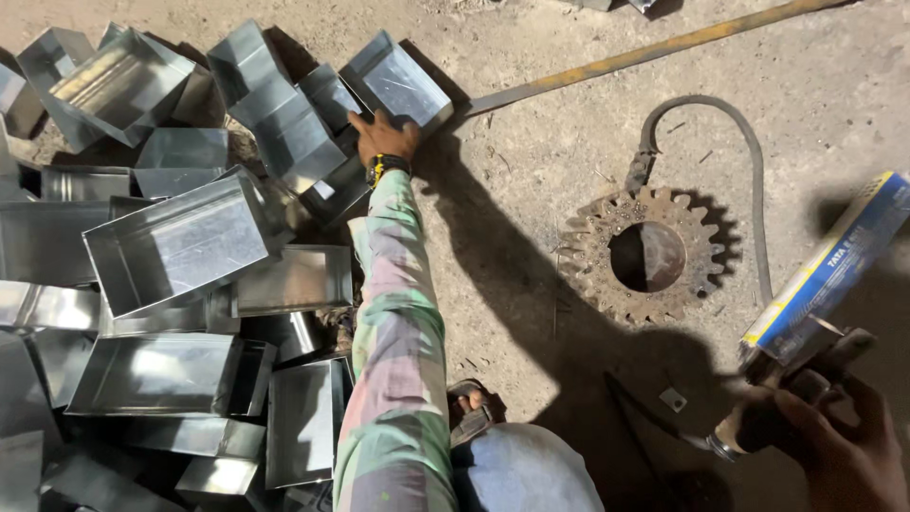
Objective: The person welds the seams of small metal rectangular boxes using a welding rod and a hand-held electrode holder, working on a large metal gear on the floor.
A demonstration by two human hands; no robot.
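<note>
right hand [839, 441] is sitting nearest the camera, clenched around a dark tool handle [758, 422] beside a blue-and-yellow box [829, 270]. left hand [384, 136] is reaching out, fingers closing on a sheet-metal tray [398, 81] at the pile's [180, 246] far edge. picking appears underway; lifting calls for a firm grip on the rim. rusty gear [647, 256] is lying on the floor [531, 171].

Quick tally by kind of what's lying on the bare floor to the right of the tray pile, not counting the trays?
Rusty gear wheel: 1
Curved black hose: 1
Long yellow bar: 1
Total: 3
Off the floor, the right hand holds a blue and yellow box and a tool; the left hand grips a metal tray.
</note>
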